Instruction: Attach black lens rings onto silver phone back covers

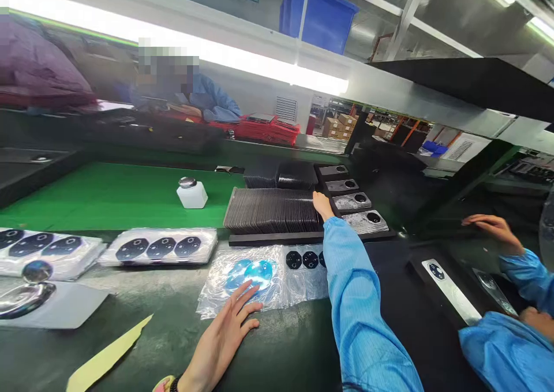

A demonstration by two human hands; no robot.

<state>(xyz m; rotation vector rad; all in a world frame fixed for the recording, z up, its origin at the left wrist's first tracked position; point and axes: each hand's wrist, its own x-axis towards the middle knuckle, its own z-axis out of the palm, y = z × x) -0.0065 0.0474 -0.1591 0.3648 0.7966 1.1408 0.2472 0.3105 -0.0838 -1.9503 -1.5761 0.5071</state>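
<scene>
My left hand (225, 328) lies with fingers spread, its fingertips at the lower edge of a clear plastic bag (212, 285) that shows shiny blue round shapes. Beside that bag is another clear bag (305, 279) with black round camera-lens covers in it, partly hidden by my right sleeve. Reaching forward, my right hand (322, 205) has its fingers closed at the right end of a long row of thin dark panels (270, 210) standing on edge. It seems to pinch the end panel; the fingertips are partly hidden. Phone back panels (363, 221) with round black camera areas lie just right of it.
More bagged lens covers (162, 247) lie left. A white bottle (193, 196) stands on the green mat (121, 198). Yellow paper (108, 357) lies in front. At right, a co-worker's hands (497, 230) are near another phone panel (452, 291). A light bar (259, 63) crosses above.
</scene>
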